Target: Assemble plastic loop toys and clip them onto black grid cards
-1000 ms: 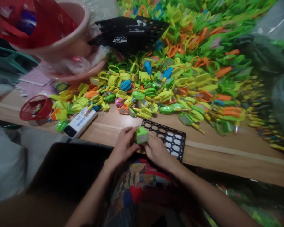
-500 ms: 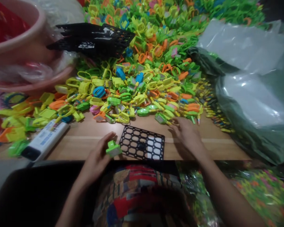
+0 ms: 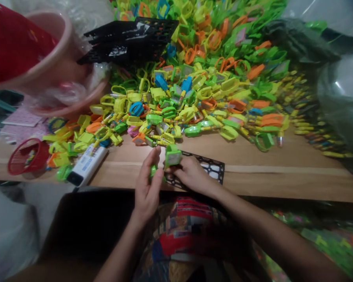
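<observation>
My right hand [image 3: 191, 176] pinches a small green plastic toy piece [image 3: 173, 155] with a pale face, holding it upright over a black perforated tray [image 3: 212, 171] at the wooden table's near edge. My left hand [image 3: 148, 184] is beside it, fingers raised, with another small green piece [image 3: 153, 170] against its thumb. Just beyond both hands lies a big heap of green, yellow, orange and blue plastic pieces [image 3: 194, 90].
A white rectangular device [image 3: 86, 165] and a small red basket [image 3: 28, 155] lie at the left of the wooden table [image 3: 253, 180]. Pink basins [image 3: 61, 78] and stacked black trays [image 3: 129, 39] stand behind. Plastic bags [image 3: 338, 94] fill the right side.
My right hand came back from the heap at the right with a green piece and met the left hand over the black tray. The view swung left.
</observation>
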Demonstrator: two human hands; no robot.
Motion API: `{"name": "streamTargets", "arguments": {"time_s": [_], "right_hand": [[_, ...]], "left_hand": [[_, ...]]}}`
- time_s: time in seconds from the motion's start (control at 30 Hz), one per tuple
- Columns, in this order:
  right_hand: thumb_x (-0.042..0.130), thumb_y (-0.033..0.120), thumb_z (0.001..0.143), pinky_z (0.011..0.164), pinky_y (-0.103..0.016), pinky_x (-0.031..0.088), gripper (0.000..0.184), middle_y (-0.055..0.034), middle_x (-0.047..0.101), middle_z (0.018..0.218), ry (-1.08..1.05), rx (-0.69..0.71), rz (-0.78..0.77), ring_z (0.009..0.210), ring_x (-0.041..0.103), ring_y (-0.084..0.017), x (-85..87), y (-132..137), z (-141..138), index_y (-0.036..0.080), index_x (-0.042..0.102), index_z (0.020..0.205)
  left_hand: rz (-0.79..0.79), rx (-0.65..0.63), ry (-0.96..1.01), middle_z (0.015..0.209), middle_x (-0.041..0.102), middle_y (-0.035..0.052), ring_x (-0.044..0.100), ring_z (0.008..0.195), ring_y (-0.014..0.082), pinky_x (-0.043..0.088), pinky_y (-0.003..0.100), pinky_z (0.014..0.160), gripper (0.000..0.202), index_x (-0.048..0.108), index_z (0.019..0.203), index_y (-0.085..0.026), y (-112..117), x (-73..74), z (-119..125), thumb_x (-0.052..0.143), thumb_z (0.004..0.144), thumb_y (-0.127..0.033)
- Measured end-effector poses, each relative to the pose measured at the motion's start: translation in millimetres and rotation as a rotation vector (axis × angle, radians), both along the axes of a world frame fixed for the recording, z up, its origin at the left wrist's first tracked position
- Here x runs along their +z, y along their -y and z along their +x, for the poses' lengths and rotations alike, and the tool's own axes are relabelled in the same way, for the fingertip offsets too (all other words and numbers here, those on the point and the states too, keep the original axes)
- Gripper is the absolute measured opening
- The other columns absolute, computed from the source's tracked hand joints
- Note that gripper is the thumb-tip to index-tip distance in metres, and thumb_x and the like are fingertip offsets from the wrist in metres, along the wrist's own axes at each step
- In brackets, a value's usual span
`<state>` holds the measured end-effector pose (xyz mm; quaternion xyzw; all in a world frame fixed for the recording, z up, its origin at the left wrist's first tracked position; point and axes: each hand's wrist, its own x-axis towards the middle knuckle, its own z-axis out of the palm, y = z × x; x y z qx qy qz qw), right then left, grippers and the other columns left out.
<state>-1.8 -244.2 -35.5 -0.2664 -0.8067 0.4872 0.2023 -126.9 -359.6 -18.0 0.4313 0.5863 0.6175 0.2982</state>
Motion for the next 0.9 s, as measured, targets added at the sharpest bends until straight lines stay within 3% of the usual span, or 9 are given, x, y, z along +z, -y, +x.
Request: {"name": "streamTargets", "arguments": {"time_s": [0.23,0.33,0.43,0.5,0.57,0.63,0.7,0.77,0.9], "right_hand": [[0.042,-0.005,0.074,0.081,-0.037,0.049,0.034,-0.0105,0.064,0.089,-0.086,0.017,0.402,0.086,0.055,-0.025,-23.2,19,-6,0.017,0.061,0.092],[0.044,-0.003,0.08,0.083,-0.038,0.051,0.031,-0.0108,0.066,0.094,-0.043,0.104,0.447,0.089,0.055,-0.025,-17.1,20,-8,0.017,0.061,0.098],[0.05,0.003,0.089,0.083,-0.034,0.053,0.022,-0.0097,0.068,0.096,-0.058,0.169,0.392,0.091,0.06,-0.022,-3.2,-2,2,0.016,0.062,0.102],[0.052,0.01,0.096,0.088,-0.035,0.053,0.02,-0.0099,0.07,0.106,-0.078,0.055,0.406,0.099,0.063,-0.022,8.0,-28,25,0.017,0.063,0.111],[0.052,0.016,0.099,0.093,-0.038,0.051,0.022,-0.0104,0.07,0.115,-0.024,-0.191,0.499,0.106,0.063,-0.023,16.2,-57,59,0.019,0.063,0.118],[0.049,0.014,0.099,0.092,-0.041,0.049,0.022,-0.0125,0.07,0.109,0.161,-0.451,0.619,0.102,0.062,-0.026,17.3,-82,95,0.018,0.065,0.115],[0.047,0.011,0.095,0.089,-0.045,0.047,0.027,-0.0165,0.069,0.108,0.427,-0.606,0.689,0.1,0.06,-0.031,11.3,-97,122,0.015,0.065,0.114],[0.047,0.009,0.091,0.086,-0.044,0.046,0.027,-0.0181,0.067,0.105,0.55,-0.627,0.701,0.097,0.059,-0.031,2.1,-100,135,0.014,0.065,0.112],[0.05,0.019,0.093,0.082,-0.038,0.046,0.022,-0.0155,0.066,0.104,0.453,-0.552,0.647,0.097,0.06,-0.03,-10.7,-85,131,0.016,0.063,0.111]], "left_hand": [[-0.02,-0.02,-0.201,0.164,0.04,0.003,0.037,0.151,0.0224,0.029,0.039,0.126,0.056,0.041,0.155,-0.036,1,3.0,-4,0.052,0.101,-0.024],[0.013,-0.003,-0.338,0.158,0.048,0.0035,0.044,0.146,0.0222,0.035,0.038,0.122,0.056,0.049,0.15,-0.036,-3,4.0,-5,0.059,0.097,-0.019],[-0.006,-0.011,-0.374,0.138,0.063,0.0043,0.059,0.129,0.0199,0.044,0.034,0.113,0.046,0.06,0.139,-0.033,-7,6.0,-7,0.064,0.094,-0.019],[-0.043,-0.004,-0.383,0.131,0.066,0.0043,0.061,0.123,0.0186,0.045,0.032,0.11,0.04,0.063,0.134,-0.03,-7,9.4,-10,0.064,0.095,-0.022],[-0.081,0.014,-0.385,0.129,0.067,0.0037,0.06,0.122,0.0177,0.044,0.03,0.109,0.036,0.064,0.131,-0.029,-4,14.0,-13,0.064,0.095,-0.025],[-0.092,0.039,-0.392,0.128,0.067,0.0029,0.06,0.122,0.0173,0.044,0.029,0.108,0.032,0.066,0.127,-0.029,-2,18.6,-15,0.065,0.095,-0.027],[-0.076,0.055,-0.403,0.129,0.067,0.0024,0.06,0.124,0.0175,0.044,0.029,0.108,0.026,0.069,0.12,-0.028,-2,22.0,-16,0.064,0.095,-0.028],[-0.062,0.066,-0.379,0.128,0.068,0.0022,0.061,0.124,0.0178,0.045,0.029,0.107,0.018,0.072,0.111,-0.027,-5,23.9,-14,0.063,0.095,-0.029],[-0.117,0.13,-0.259,0.118,0.073,0.0023,0.066,0.115,0.0179,0.05,0.028,0.1,0.015,0.072,0.102,-0.024,-13,25.8,-6,0.063,0.095,-0.034]]}}
